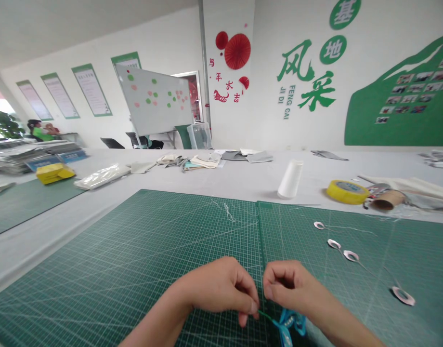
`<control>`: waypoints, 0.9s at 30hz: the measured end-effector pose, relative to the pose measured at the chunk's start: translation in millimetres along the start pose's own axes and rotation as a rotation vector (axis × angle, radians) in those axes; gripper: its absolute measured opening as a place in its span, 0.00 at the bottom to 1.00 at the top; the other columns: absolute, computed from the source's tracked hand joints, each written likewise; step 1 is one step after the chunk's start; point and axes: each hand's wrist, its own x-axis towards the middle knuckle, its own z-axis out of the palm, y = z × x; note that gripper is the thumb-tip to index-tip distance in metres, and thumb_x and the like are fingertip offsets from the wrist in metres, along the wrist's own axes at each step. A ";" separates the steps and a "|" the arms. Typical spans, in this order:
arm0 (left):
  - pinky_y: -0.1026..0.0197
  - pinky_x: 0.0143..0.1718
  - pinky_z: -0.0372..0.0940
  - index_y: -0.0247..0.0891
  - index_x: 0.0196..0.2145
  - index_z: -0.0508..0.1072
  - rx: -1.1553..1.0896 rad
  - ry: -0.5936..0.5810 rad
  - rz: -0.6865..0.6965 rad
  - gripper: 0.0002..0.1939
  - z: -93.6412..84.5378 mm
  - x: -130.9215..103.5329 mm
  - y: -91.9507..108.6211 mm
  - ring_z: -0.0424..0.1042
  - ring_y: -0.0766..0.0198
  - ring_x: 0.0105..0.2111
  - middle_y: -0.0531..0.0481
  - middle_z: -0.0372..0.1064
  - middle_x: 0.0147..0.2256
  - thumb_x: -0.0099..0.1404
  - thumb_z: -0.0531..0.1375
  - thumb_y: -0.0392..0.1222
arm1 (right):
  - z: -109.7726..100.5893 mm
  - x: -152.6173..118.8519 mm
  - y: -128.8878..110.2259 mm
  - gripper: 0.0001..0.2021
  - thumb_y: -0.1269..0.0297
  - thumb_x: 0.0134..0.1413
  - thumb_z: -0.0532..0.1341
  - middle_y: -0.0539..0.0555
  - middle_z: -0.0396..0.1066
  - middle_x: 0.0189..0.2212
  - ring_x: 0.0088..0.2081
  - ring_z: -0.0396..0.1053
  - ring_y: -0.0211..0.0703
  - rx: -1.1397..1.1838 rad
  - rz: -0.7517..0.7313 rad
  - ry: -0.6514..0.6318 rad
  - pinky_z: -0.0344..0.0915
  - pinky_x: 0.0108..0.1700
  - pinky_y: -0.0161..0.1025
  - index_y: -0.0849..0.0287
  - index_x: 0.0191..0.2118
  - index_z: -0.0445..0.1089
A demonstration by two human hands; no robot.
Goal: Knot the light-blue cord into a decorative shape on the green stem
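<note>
Over the green cutting mats (192,231), my left hand (227,289) pinches the end of a thin green cord (265,315). The cord runs down to a glossy blue ribbon-like bundle (288,325) at the bottom edge of the view. My right hand (288,286) is just to the right, its fingers curled together above the bundle. What is between those fingers, if anything, is too small to make out. The two hands are close but apart.
Pinkish-white rings with threads (351,256) lie on the right mat. Behind the mats are a white thread cone (291,179), a yellow tape roll (347,192), a cardboard tube (388,199), fabric scraps (203,160) and a plastic-wrapped pack (103,176). A person sits far left.
</note>
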 end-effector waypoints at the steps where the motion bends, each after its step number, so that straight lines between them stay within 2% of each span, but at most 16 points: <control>1: 0.70 0.22 0.55 0.38 0.25 0.76 0.035 0.026 -0.002 0.08 -0.1 0.4 -0.6 0.62 0.71 0.19 0.58 0.66 0.17 0.55 0.57 0.32 | 1.2 -1.2 -2.5 0.07 0.65 0.42 0.59 0.43 0.52 0.14 0.19 0.48 0.32 -0.108 -0.019 0.040 0.46 0.22 0.32 0.60 0.19 0.64; 4: 0.69 0.19 0.52 0.37 0.25 0.76 0.144 0.132 -0.005 0.08 -0.7 1.3 -0.6 0.58 0.71 0.17 0.57 0.66 0.17 0.54 0.56 0.32 | 4.6 -6.5 -9.4 0.07 0.71 0.44 0.56 0.45 0.55 0.17 0.20 0.54 0.35 -0.481 -0.154 0.223 0.49 0.24 0.33 0.59 0.20 0.66; 7: 0.68 0.21 0.52 0.35 0.24 0.75 0.178 0.261 0.004 0.08 -1.3 3.4 -0.5 0.59 0.71 0.18 0.55 0.68 0.19 0.55 0.55 0.35 | 7.5 -11.2 -11.0 0.09 0.71 0.50 0.56 0.48 0.61 0.19 0.22 0.60 0.38 -0.762 -0.369 0.383 0.52 0.25 0.35 0.58 0.24 0.70; 10: 0.68 0.22 0.53 0.35 0.24 0.74 0.154 0.358 0.013 0.09 -2.1 7.3 -2.5 0.60 0.69 0.19 0.53 0.70 0.21 0.57 0.55 0.39 | 10.4 -13.3 -7.4 0.10 0.69 0.56 0.55 0.51 0.66 0.21 0.23 0.63 0.40 -0.874 -0.552 0.504 0.56 0.27 0.37 0.58 0.27 0.72; 12: 0.67 0.22 0.53 0.35 0.26 0.74 0.129 0.404 0.006 0.10 -2.7 9.6 -3.4 0.59 0.69 0.19 0.53 0.70 0.21 0.58 0.55 0.40 | 12.4 -13.9 -4.3 0.10 0.70 0.57 0.55 0.51 0.67 0.21 0.23 0.65 0.40 -0.892 -0.616 0.536 0.57 0.27 0.37 0.58 0.28 0.73; 18: 0.65 0.30 0.56 0.36 0.23 0.70 0.007 0.511 0.044 0.08 -3.1 9.5 5.6 0.61 0.68 0.23 0.54 0.67 0.20 0.58 0.55 0.38 | 14.5 -13.1 1.0 0.12 0.70 0.59 0.54 0.51 0.68 0.21 0.22 0.66 0.40 -0.920 -0.583 0.519 0.58 0.27 0.37 0.59 0.30 0.73; 23: 0.67 0.22 0.48 0.35 0.26 0.69 -0.199 0.468 0.013 0.06 -2.2 9.1 9.8 0.50 0.73 0.17 0.56 0.65 0.20 0.58 0.56 0.40 | 13.4 -13.3 1.7 0.14 0.69 0.61 0.52 0.53 0.69 0.22 0.23 0.67 0.40 -0.901 -0.545 0.495 0.61 0.28 0.37 0.60 0.32 0.74; 27: 0.67 0.19 0.41 0.34 0.27 0.68 -0.336 0.423 0.030 0.07 -1.0 6.7 10.4 0.47 0.75 0.15 0.56 0.64 0.21 0.59 0.57 0.41 | 14.2 -15.2 2.8 0.14 0.69 0.62 0.51 0.53 0.70 0.23 0.24 0.68 0.41 -0.874 -0.528 0.491 0.62 0.29 0.37 0.59 0.33 0.74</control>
